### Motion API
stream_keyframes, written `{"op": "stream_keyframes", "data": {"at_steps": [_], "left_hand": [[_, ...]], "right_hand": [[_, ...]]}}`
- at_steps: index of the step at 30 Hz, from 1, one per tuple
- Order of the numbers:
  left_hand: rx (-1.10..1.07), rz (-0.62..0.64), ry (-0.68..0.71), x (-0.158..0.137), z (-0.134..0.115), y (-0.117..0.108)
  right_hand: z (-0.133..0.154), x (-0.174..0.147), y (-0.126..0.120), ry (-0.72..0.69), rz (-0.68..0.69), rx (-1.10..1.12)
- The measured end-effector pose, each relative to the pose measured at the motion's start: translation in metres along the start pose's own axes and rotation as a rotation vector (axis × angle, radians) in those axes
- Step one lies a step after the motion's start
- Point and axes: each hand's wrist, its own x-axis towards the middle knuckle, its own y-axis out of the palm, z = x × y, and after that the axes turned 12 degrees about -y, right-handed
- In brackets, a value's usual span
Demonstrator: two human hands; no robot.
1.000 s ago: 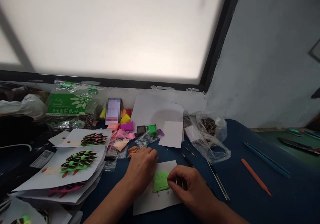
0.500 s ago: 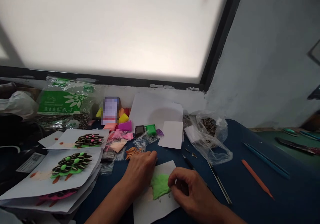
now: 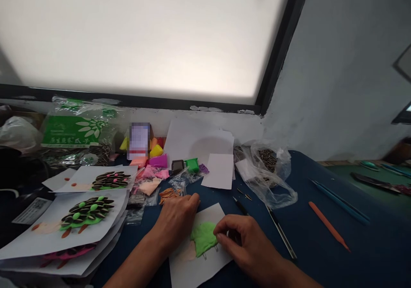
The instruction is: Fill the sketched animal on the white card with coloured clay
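Observation:
A small sheet of white paper (image 3: 210,268) lies in front of me on the dark blue table. Flattened bright green modelling clay (image 3: 204,238) is stuck on it, with a pale peach clay patch to its left and short drawn legs below. My right hand (image 3: 245,241) pinches the right edge of the green clay between thumb and index finger. Closed and curled, my left hand (image 3: 180,215) rests at the paper's upper left edge; its fingertips are hidden, so what they hold cannot be made out.
At left lie stacked papers with a seed-covered clay hedgehog (image 3: 88,213). Clay packets (image 3: 157,160) and a phone (image 3: 139,141) stand behind. A clear bag of seeds (image 3: 268,161), a pen (image 3: 281,232), an orange clay tool (image 3: 329,226) and blue tweezers (image 3: 340,202) lie right.
The view has shifted slightly. My right fingers stay at the clay's right edge, and my left hand keeps its place by the paper. More of the peach patch shows now.

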Motion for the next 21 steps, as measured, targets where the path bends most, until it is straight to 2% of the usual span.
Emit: {"op": "stream_keyframes", "data": {"at_steps": [6,11,16,21], "left_hand": [[0.031,0.000,-0.015,0.002,0.005,-0.004],[0.039,-0.017,-0.041,0.003,0.010,-0.006],[0.038,-0.034,-0.044,0.003,0.012,-0.003],[0.032,-0.046,-0.040,0.003,0.012,-0.001]], "right_hand": [[0.000,-0.001,-0.002,-0.080,-0.038,-0.050],[-0.001,-0.004,0.000,-0.049,-0.044,-0.088],[-0.002,-0.006,0.005,-0.115,-0.029,-0.124],[-0.003,-0.005,0.006,-0.117,-0.021,-0.118]]}}
